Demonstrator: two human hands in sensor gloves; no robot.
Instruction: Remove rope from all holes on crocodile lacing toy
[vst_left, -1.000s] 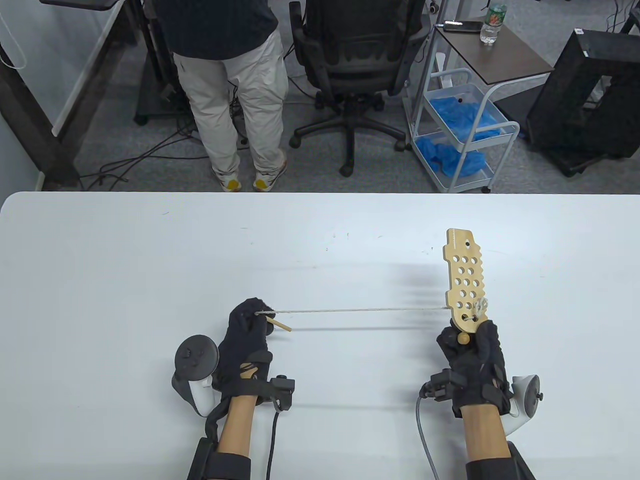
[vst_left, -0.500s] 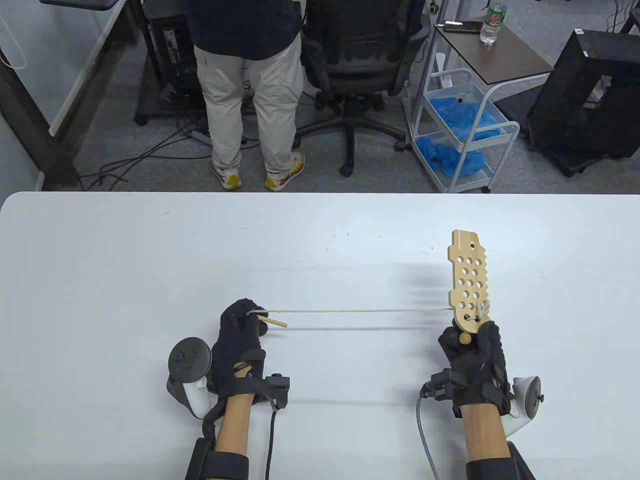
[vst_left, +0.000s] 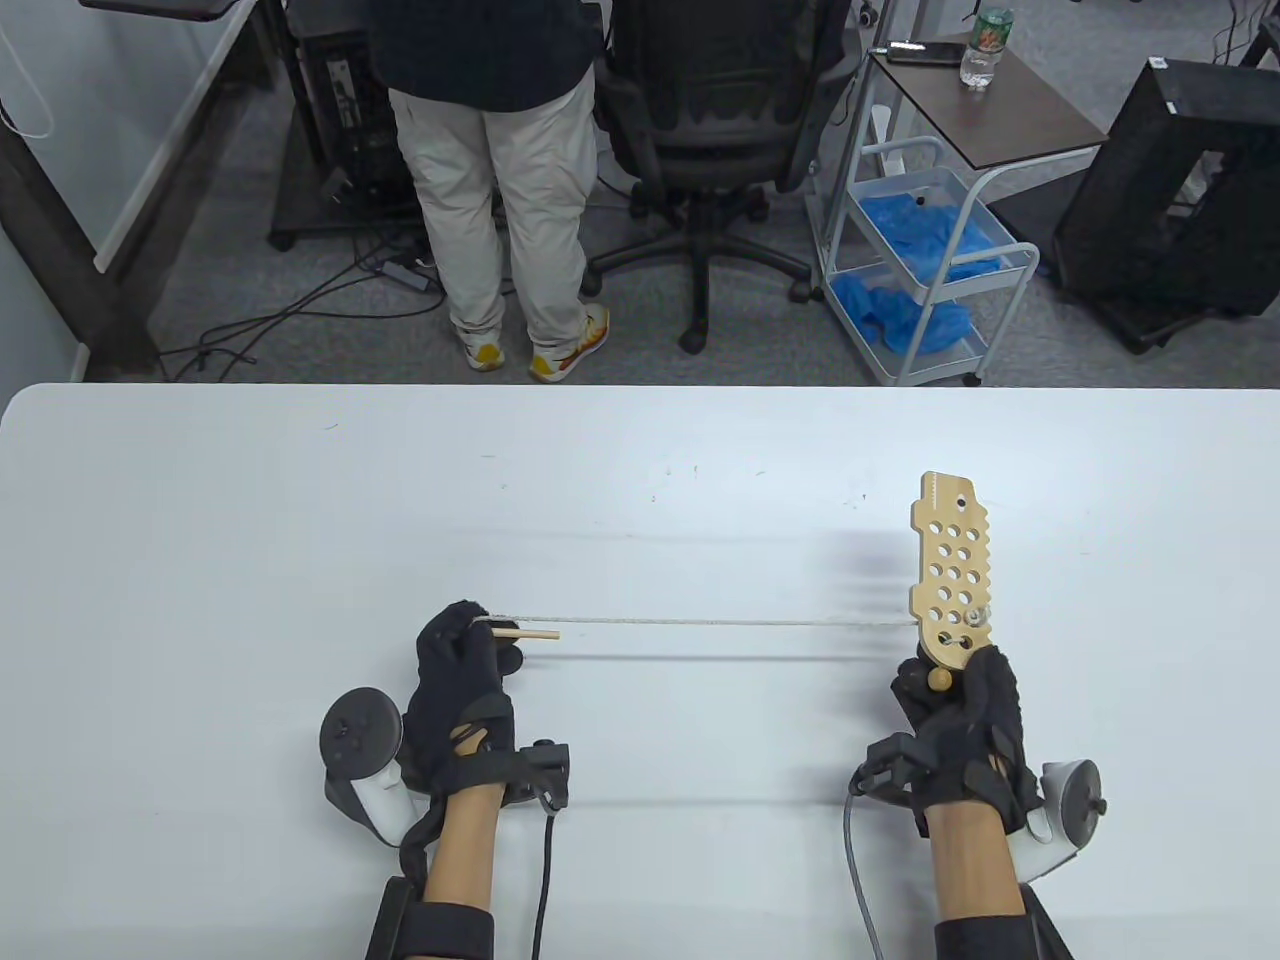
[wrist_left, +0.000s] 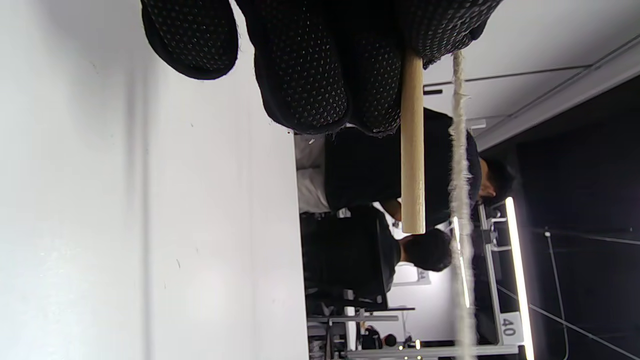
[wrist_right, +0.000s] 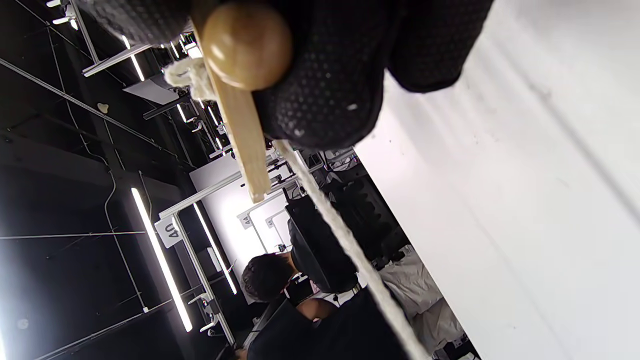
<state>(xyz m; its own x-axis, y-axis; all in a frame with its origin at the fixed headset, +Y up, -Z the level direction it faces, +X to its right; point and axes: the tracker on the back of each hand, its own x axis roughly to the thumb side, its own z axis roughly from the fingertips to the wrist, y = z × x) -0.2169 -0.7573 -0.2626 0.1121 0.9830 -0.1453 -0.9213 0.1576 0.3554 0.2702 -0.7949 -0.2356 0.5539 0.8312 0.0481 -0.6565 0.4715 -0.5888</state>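
Note:
The wooden crocodile lacing board (vst_left: 951, 572), full of round holes, stands upright above the table's right side. My right hand (vst_left: 958, 720) grips its lower end, by a round wooden knob (vst_left: 940, 678) that also shows in the right wrist view (wrist_right: 246, 45). A white rope (vst_left: 700, 622) runs taut from the board's lowest holes, where a knot sits (vst_left: 975, 617), leftwards to my left hand (vst_left: 462, 672). My left hand pinches the rope's end and its wooden needle stick (vst_left: 527, 633), seen close in the left wrist view (wrist_left: 413, 145) beside the rope (wrist_left: 460, 165).
The white table (vst_left: 300, 520) spreads bare around both hands. Beyond its far edge a person (vst_left: 490, 150) stands by an office chair (vst_left: 715, 130) and a white cart (vst_left: 925, 270) with blue cloths.
My left hand has moved left and a little toward me, with the rope taut. My right hand and the board have shifted slightly right and toward me. The person behind stepped right.

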